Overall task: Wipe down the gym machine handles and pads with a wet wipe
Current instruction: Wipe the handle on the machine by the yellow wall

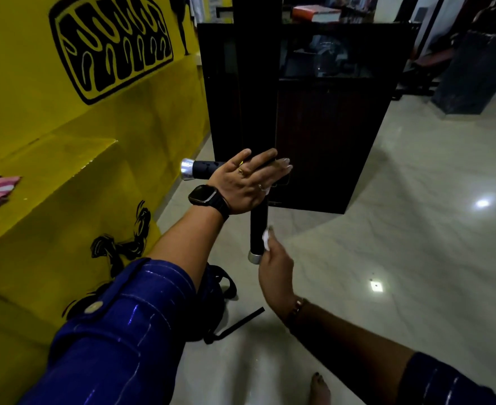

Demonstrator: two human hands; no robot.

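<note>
The left hand (pixel 246 182) lies flat, fingers near-straight, across the horizontal handle (pixel 208 168), while at its 5 o'clock the right hand (pixel 276 267) pinches a white wet wipe (pixel 266 240) against the 3 o'clock side of the vertical handle (pixel 258 226), just above its silver cap (pixel 255 257).

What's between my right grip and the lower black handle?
The white wet wipe: the right grip pinches it against the lower black handle, just above its silver end cap. The head view shows it.
</note>
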